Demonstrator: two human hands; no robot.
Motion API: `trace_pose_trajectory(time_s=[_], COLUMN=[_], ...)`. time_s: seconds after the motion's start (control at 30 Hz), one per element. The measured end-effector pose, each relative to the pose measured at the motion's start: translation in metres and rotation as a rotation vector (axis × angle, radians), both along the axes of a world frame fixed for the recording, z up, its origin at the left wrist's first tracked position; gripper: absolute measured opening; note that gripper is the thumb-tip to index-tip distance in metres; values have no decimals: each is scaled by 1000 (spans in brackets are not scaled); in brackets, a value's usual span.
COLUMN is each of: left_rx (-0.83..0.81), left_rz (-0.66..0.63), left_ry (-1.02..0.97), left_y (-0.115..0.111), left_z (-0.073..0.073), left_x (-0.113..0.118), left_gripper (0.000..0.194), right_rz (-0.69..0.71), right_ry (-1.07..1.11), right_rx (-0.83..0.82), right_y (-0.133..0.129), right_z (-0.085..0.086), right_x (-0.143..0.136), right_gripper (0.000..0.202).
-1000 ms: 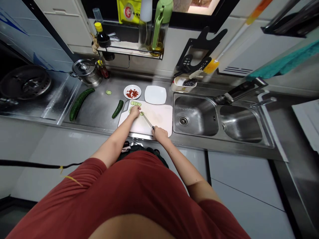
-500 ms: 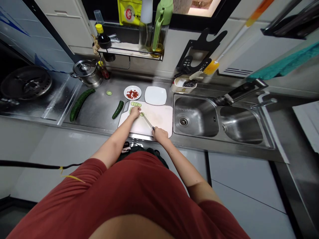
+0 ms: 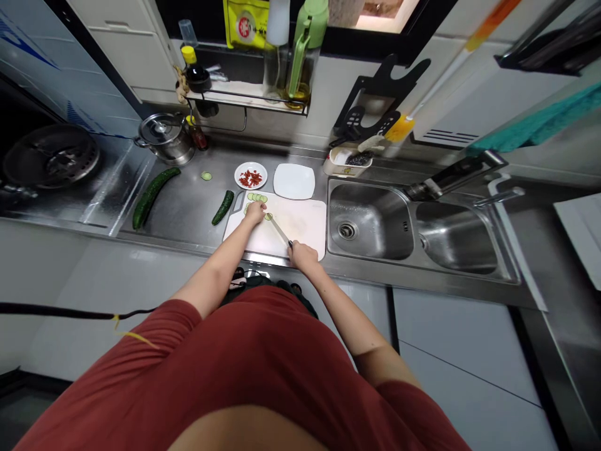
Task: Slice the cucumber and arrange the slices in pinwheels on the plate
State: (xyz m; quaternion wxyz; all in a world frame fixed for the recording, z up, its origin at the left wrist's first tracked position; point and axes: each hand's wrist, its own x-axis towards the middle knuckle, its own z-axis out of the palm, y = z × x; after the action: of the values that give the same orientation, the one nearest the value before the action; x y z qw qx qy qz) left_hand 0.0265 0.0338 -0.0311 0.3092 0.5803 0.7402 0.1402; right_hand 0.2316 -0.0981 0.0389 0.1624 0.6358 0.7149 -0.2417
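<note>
My right hand (image 3: 303, 254) is closed round the black handle of a knife (image 3: 280, 230), whose blade points up and left over the white cutting board (image 3: 300, 219). At the blade's tip lies a green cucumber slice (image 3: 268, 217). My left hand (image 3: 255, 213) is closed, its fingertips just left of that slice; what they hold, if anything, is too small to make out. Several cucumber slices (image 3: 256, 197) lie in a row at the board's upper left, and others are partly hidden by my left hand. A shorter cucumber piece (image 3: 223, 207) rests on the counter left of the board.
Behind the board stand a plate of red pieces (image 3: 250, 176) and a white square plate (image 3: 293, 181). A long cucumber (image 3: 154, 198), a cut end (image 3: 206, 176) and a steel pot (image 3: 165, 139) are on the left. The double sink (image 3: 370, 219) lies right of the board.
The whole view has shifted very slightly. Both hands and the knife stay in nearly the same place on the board.
</note>
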Motion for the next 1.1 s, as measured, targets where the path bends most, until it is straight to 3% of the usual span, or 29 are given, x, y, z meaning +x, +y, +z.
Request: trace_pose_trajectory(time_s=[0.63,1.1], left_rx=[9,-12], left_rz=[-2,-3], left_ry=[10,9], left_y=[1,0], left_z=[-2,-1], left_x=[-1,0], left_gripper=[28,28], right_rz=[-2,-3], right_ry=[1,-25], right_rx=[27,-14], right_y=[0,-20], right_z=[-3,0], right_x=[-1,17], right_gripper=[36,36])
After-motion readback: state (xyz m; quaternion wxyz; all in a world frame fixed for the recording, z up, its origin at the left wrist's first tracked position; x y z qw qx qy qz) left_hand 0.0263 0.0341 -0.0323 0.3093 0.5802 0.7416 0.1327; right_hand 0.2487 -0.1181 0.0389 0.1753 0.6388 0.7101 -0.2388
